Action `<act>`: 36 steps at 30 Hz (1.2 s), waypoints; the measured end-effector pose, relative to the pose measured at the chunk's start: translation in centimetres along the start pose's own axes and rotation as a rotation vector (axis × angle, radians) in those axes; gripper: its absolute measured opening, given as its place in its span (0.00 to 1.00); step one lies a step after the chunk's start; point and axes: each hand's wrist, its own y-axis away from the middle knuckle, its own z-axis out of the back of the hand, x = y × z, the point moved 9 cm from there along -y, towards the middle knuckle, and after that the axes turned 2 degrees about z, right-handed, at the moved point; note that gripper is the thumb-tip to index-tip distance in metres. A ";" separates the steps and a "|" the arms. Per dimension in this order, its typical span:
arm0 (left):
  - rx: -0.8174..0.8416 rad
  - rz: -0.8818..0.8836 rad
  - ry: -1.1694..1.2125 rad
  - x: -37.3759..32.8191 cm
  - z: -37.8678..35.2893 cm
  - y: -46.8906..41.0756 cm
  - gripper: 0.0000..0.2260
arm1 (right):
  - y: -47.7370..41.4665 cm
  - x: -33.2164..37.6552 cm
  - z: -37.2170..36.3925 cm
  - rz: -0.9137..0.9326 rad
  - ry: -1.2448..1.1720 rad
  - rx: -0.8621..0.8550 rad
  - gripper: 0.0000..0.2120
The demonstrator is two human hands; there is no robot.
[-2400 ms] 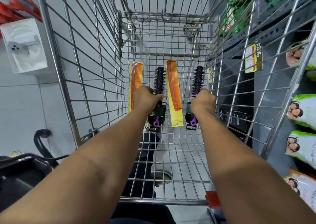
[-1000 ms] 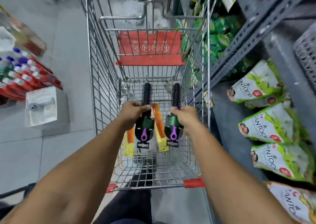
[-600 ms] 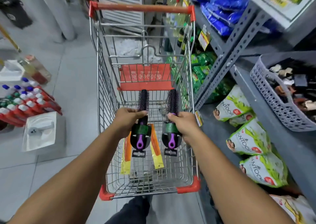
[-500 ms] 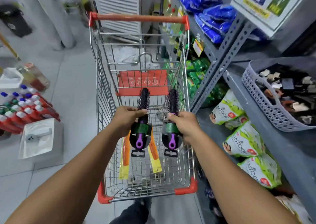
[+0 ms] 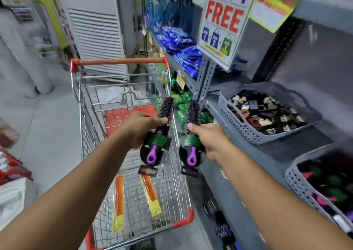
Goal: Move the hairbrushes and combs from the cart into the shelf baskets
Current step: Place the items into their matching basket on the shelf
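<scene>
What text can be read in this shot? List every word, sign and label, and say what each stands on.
"GET 1 FREE": promo sign hanging from the shelf upright.
Small bag icons and yellow strip low on that sign: too small to read.
Yellow tag on the upper shelf edge: blurred.
Hairbrush tags and comb cards in the cart: unreadable.

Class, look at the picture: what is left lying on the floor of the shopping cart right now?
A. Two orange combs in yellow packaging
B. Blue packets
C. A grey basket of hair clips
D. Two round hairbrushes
A: two orange combs lie on the wire floor of the cart, while the left hand and right hand each hold a round hairbrush above it.
</scene>
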 end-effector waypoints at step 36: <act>0.694 -0.002 -0.337 -1.3 -40.8 3.5 0.02 | 17.4 1.6 35.4 0.018 -0.120 -0.868 0.17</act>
